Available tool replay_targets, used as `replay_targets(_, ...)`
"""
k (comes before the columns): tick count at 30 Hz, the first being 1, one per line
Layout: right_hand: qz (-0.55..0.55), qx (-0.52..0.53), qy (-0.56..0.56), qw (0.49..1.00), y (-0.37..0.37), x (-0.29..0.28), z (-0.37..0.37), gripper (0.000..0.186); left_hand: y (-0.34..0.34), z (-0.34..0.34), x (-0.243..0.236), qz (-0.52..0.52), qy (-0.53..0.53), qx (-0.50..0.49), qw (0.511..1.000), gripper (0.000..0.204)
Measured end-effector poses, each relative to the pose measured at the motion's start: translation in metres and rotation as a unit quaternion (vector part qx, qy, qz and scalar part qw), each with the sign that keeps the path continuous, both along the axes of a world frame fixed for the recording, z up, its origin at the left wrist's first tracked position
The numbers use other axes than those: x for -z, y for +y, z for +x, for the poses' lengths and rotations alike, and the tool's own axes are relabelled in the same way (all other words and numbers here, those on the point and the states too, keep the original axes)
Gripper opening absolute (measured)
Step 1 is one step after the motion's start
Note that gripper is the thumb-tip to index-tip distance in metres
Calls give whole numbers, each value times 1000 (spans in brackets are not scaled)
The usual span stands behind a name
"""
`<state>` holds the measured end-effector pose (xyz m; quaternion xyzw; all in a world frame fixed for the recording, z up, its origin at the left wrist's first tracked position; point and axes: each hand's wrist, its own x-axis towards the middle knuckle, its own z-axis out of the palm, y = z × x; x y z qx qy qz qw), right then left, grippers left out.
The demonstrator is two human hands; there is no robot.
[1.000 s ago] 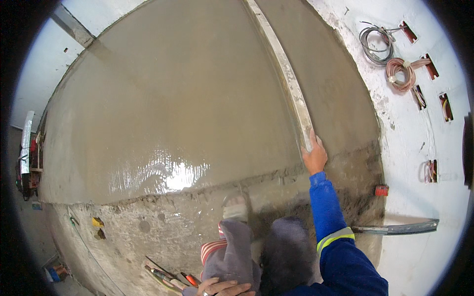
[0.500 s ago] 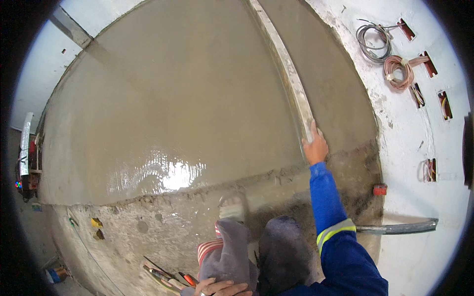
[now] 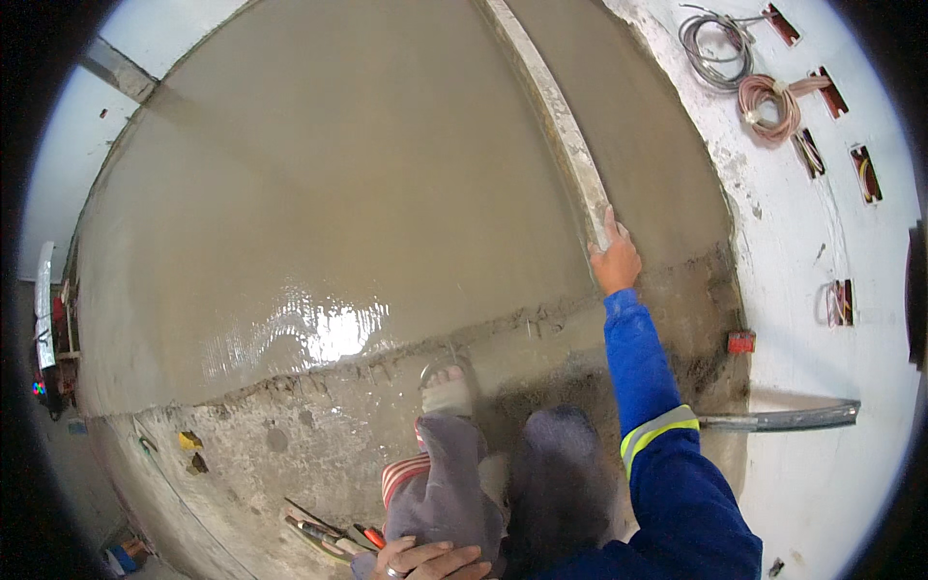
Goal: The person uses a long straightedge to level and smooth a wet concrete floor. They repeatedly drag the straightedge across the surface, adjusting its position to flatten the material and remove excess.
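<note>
My right hand (image 3: 617, 261) grips the near end of a long, pale screeding straightedge (image 3: 556, 106), with the index finger stretched along its top. The straightedge lies on smooth wet mortar (image 3: 338, 184) and runs away from me past the top of the picture. My left hand (image 3: 432, 561) rests with fingers laid over my grey trouser leg at the lower edge, holding nothing; a ring shows on one finger.
Rougher floor (image 3: 290, 435) lies along the mortar's near edge, under my sandalled foot (image 3: 445, 387). Hand tools (image 3: 324, 532) lie at lower left. On the right wall hang coiled cables (image 3: 770, 108) by open socket boxes. A red box (image 3: 741, 341) and metal bar (image 3: 783, 418) sit below.
The whole view has tilted slightly, so the floor and wall appear higher in the picture. My right hand keeps its hold on the straightedge, and my left hand stays on the leg.
</note>
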<state>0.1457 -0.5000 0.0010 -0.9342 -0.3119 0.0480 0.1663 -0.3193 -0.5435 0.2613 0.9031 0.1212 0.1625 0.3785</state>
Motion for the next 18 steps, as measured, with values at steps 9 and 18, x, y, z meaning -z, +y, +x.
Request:
replay_targets(9,7,17,-14,1000,-5,-3,28,83,3,2,1,-2,-11,27,1000,33)
replay_targets(18,-26,31,-33,999,-28,-3,38,81,9,7,0,1,-11,50,999,33)
